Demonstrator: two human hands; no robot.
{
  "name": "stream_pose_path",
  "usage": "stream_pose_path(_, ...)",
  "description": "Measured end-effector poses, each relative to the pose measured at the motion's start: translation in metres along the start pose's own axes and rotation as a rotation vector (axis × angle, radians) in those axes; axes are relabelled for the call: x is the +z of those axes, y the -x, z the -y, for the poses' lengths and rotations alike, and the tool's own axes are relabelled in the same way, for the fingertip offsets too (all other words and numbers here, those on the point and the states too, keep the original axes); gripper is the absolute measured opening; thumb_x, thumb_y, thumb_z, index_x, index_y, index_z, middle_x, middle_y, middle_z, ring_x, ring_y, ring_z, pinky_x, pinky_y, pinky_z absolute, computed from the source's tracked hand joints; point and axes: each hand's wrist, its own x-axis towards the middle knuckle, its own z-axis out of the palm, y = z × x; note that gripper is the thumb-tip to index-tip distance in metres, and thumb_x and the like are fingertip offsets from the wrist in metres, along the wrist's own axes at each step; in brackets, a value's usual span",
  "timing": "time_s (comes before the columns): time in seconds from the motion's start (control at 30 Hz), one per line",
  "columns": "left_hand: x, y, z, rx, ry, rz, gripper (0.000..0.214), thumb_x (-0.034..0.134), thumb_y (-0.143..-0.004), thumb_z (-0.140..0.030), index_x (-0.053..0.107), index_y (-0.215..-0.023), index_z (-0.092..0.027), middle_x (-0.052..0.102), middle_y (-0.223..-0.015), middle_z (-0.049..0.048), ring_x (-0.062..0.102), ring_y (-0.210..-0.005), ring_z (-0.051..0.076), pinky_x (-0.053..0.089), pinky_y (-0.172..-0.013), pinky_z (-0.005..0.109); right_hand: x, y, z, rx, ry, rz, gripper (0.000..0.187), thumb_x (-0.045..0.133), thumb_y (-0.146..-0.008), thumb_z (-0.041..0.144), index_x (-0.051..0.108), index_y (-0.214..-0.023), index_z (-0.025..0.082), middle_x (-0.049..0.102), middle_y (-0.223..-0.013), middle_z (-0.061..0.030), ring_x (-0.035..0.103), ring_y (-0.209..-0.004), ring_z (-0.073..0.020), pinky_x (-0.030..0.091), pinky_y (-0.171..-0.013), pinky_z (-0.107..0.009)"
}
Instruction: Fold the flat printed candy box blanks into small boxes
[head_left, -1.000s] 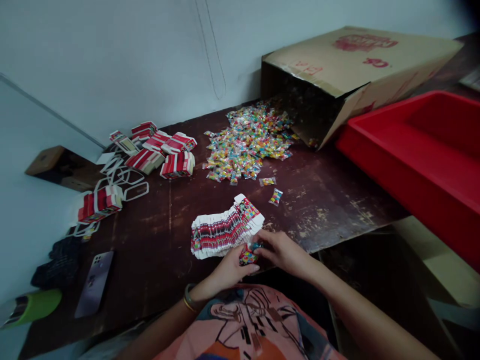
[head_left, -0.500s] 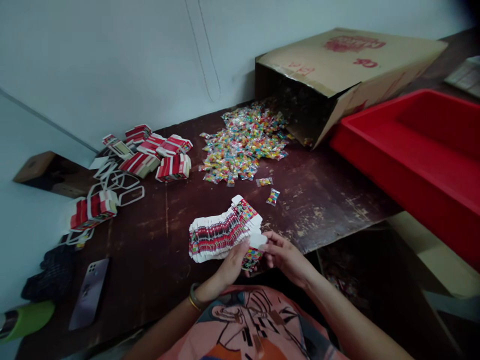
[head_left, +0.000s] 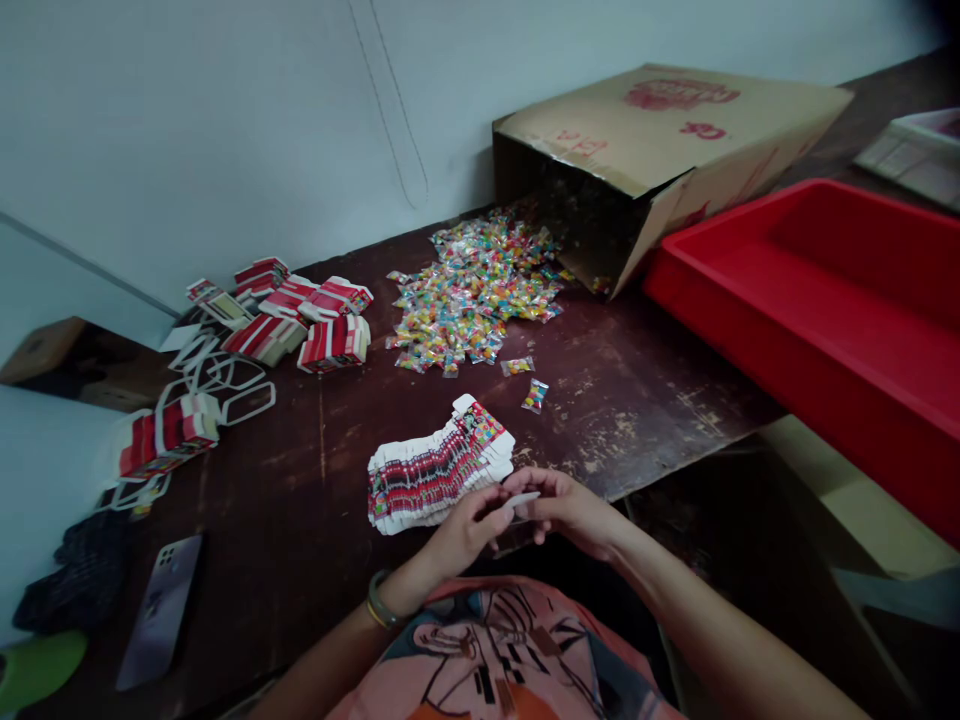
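Observation:
Close to my body, my left hand (head_left: 471, 525) and my right hand (head_left: 561, 508) both grip one small carton (head_left: 523, 499), its white flap showing between the fingers. Most of this carton is hidden by my hands. Just beyond them, a fanned row of flat red-and-white cartons (head_left: 431, 470) lies on the table, with a colourful printed face at its right end. Two loose wrapped candies, one nearer (head_left: 535, 395) and one farther (head_left: 517, 367), lie past the row. Behind these spreads a heap of wrapped candies (head_left: 472, 300).
A cardboard box (head_left: 675, 130) lies on its side behind the candies, its mouth facing them. A red tray (head_left: 787, 320) stands at the right. Bundled cartons (head_left: 334, 342) and white bands (head_left: 251, 402) lie at left, with a phone (head_left: 161, 610) nearer me.
My hands have turned the carton so its printed face no longer shows, and my left fingers have closed in on its flap. The whole view has shifted slightly.

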Motion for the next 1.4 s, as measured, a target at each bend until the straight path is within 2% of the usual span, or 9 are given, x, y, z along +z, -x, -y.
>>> stream_pose_path(0.27,0.006,-0.023,0.02,-0.085,0.003,-0.071,0.044,0.052,-0.082,-0.05,0.066,-0.104,-0.015,0.066,-0.09,0.0062,0.056,-0.077,0.019,0.043,-0.056,0.025,-0.004,0.011,0.005,-0.393,0.628,-0.05,0.029,0.055,-0.091,0.039,0.075,-0.09,0.019,0.064,-0.095,-0.0057,0.059,-0.084,-0.015,0.051,-0.069,-0.024)
stream_pose_path(0.53,0.011,-0.019,0.012,-0.11,0.22,0.158,0.039,0.063,-0.081,-0.041,0.065,-0.112,-0.018,0.066,-0.093,0.0051,0.056,-0.084,0.019,0.047,-0.066,0.027,-0.016,0.016,0.004,-0.408,0.582,-0.158,0.027,0.063,-0.086,0.043,0.076,-0.096,0.022,0.068,-0.093,-0.0058,0.064,-0.077,-0.0158,0.053,-0.063,-0.026)
stream_pose_path(0.73,0.015,-0.01,0.015,-0.263,0.381,0.147,0.047,0.062,-0.084,-0.044,0.057,-0.122,-0.016,0.065,-0.087,0.006,0.061,-0.071,0.016,0.045,-0.058,0.026,-0.012,0.017,-0.023,-0.694,0.902,-0.228,0.032,0.054,-0.094,0.034,0.064,-0.123,0.028,0.069,-0.109,-0.0081,0.062,-0.094,-0.0188,0.049,-0.085,-0.035)
stream_pose_path(0.87,0.018,-0.009,0.016,-0.276,0.364,0.242,0.046,0.061,-0.086,-0.042,0.056,-0.126,-0.019,0.066,-0.106,0.0095,0.064,-0.088,0.02,0.05,-0.072,0.031,-0.021,0.035,-0.023,-0.616,0.854,-0.263,0.026,0.055,-0.093,0.035,0.07,-0.113,0.028,0.072,-0.1,-0.0058,0.063,-0.091,-0.0192,0.05,-0.083,-0.034)
stream_pose_path(0.97,0.009,-0.008,0.011,-0.156,0.191,0.278,0.044,0.061,-0.086,-0.037,0.056,-0.127,-0.022,0.06,-0.123,0.0102,0.056,-0.112,0.022,0.046,-0.09,0.034,-0.053,0.072,-0.001,-0.51,0.876,-0.447,0.029,0.049,-0.095,0.037,0.071,-0.11,0.026,0.071,-0.104,-0.0067,0.063,-0.097,-0.0205,0.049,-0.087,-0.035)
stream_pose_path(1.1,-0.013,-0.004,0.005,-0.107,0.074,0.165,0.041,0.058,-0.087,-0.039,0.057,-0.124,-0.021,0.062,-0.116,0.0099,0.059,-0.103,0.021,0.046,-0.088,0.035,-0.101,0.101,0.022,-0.315,1.234,-0.538,0.027,0.054,-0.09,0.04,0.074,-0.1,0.025,0.071,-0.103,-0.0089,0.062,-0.096,-0.0254,0.047,-0.088,-0.04)
stream_pose_path(1.2,-0.023,-0.002,0.005,-0.123,0.062,0.078,0.04,0.056,-0.087,-0.039,0.058,-0.121,-0.019,0.063,-0.112,0.0099,0.06,-0.098,0.021,0.046,-0.085,0.035,-0.098,0.067,0.019,-0.337,1.419,-0.551,0.025,0.056,-0.089,0.037,0.075,-0.097,0.023,0.071,-0.104,-0.0099,0.062,-0.095,-0.0259,0.046,-0.089,-0.041)
stream_pose_path(1.3,-0.022,0.001,0.006,-0.131,0.064,0.021,0.038,0.057,-0.087,-0.038,0.059,-0.119,-0.018,0.063,-0.108,0.009,0.06,-0.096,0.02,0.046,-0.083,0.034,-0.058,-0.005,0.01,-0.44,1.378,-0.429,0.026,0.051,-0.093,0.035,0.07,-0.107,0.025,0.068,-0.112,-0.0068,0.06,-0.102,-0.0211,0.044,-0.093,-0.034)
stream_pose_path(1.4,-0.019,0.007,0.007,-0.109,0.071,0.015,0.037,0.057,-0.086,-0.038,0.061,-0.116,-0.018,0.063,-0.106,0.0085,0.06,-0.094,0.02,0.046,-0.082,0.033,-0.016,-0.07,0.002,-0.47,1.393,-0.534,0.046,0.059,-0.087,0.038,0.057,-0.129,0.021,0.058,-0.131,-0.0122,0.048,-0.121,-0.0295,0.035,-0.101,-0.044)
